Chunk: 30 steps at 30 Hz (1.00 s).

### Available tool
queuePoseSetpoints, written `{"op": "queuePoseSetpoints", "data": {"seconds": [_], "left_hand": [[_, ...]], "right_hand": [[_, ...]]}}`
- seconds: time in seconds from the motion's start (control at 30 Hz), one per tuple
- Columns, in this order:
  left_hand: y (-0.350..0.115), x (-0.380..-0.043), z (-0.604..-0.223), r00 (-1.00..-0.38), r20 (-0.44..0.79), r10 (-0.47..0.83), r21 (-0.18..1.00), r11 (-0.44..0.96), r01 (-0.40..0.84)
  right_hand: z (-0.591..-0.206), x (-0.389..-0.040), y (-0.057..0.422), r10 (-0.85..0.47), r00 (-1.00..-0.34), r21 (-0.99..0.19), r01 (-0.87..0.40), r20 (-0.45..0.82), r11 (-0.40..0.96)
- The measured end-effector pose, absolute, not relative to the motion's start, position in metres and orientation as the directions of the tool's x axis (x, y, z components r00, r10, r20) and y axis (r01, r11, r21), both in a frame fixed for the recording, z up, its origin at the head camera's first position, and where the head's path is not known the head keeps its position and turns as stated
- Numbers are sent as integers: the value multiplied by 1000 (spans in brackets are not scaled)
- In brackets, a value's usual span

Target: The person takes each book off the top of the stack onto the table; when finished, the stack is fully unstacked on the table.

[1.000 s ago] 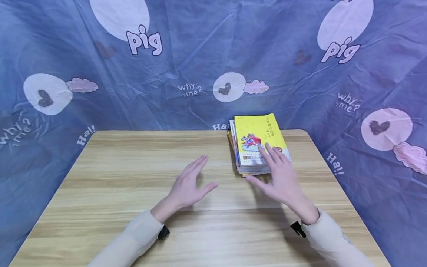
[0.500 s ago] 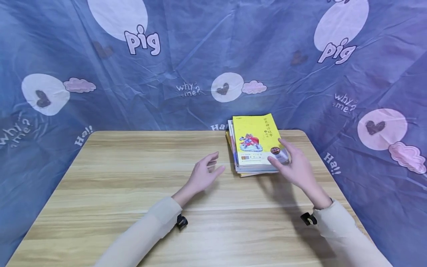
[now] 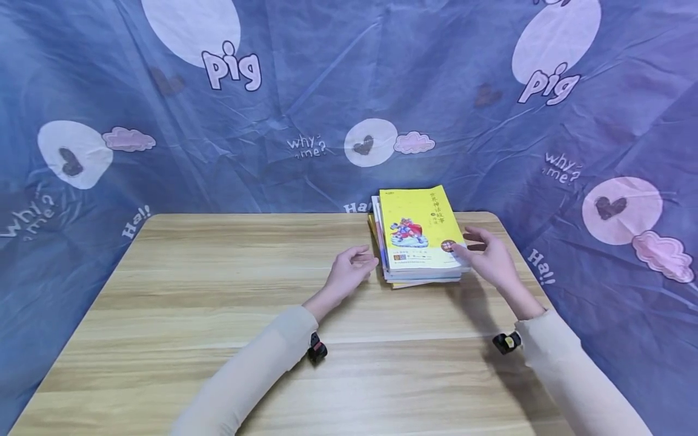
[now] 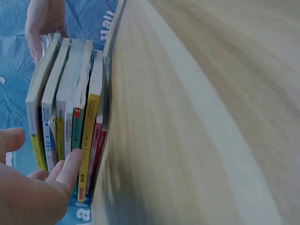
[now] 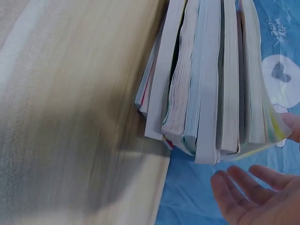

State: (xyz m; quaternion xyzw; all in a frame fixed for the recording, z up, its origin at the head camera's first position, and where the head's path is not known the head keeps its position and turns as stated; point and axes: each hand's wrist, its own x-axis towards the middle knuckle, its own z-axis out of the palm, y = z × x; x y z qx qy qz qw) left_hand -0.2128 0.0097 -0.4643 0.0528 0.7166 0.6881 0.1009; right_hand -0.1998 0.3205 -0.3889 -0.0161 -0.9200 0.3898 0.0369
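A stack of several books point(image 4: 80, 93) lies flat near the table's far edge. On top is a book with a yellow and white cover point(image 3: 417, 209), a red-caped figure printed on it. My left hand point(image 3: 350, 272) is at the stack's left side. In the left wrist view its loosely bent fingers point(image 4: 70, 165) are at the spines; whether they touch I cannot tell. My right hand point(image 3: 495, 261) is at the right side, thumb over the top book's near right corner. In the right wrist view its spread fingers point(image 5: 251, 185) stand apart from the page edges.
The wooden table point(image 3: 229, 290) has rounded far corners. Behind it and on both sides hangs a blue printed cloth point(image 3: 305, 79). Each wrist carries a small black camera, one below the left sleeve point(image 3: 267, 351) and one beside the right sleeve point(image 3: 567, 363).
My left hand has moved right and forward to the stack's left side, its fingers bending more. My right hand has shifted from over the top book to the stack's right side. The books look unmoved.
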Motion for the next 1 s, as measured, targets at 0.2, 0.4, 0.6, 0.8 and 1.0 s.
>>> {"op": "queuePoseSetpoints", "data": {"seconds": [0.2, 0.4, 0.6, 0.8, 1.0], "left_hand": [[21, -220, -462, -961, -172, 215, 981, -52, -187], [27, -225, -460, -950, -216, 225, 963, -114, -246], [32, -229, -459, -944, -240, 225, 951, -139, -275], [35, -231, -458, -943, -248, 222, 943, -169, -287], [37, -234, -460, -941, -260, 216, 934, -191, -301]], "right_hand": [[-392, -209, 326, 79, -997, -742, 62, -12, 667], [-392, -218, 331, 80, -995, -711, 93, -53, 697], [-394, -223, 336, 42, -993, -739, 112, -113, 664], [-396, -227, 339, 48, -987, -767, 151, -155, 624], [-396, -228, 343, 25, -982, -780, 166, -190, 603]]}}
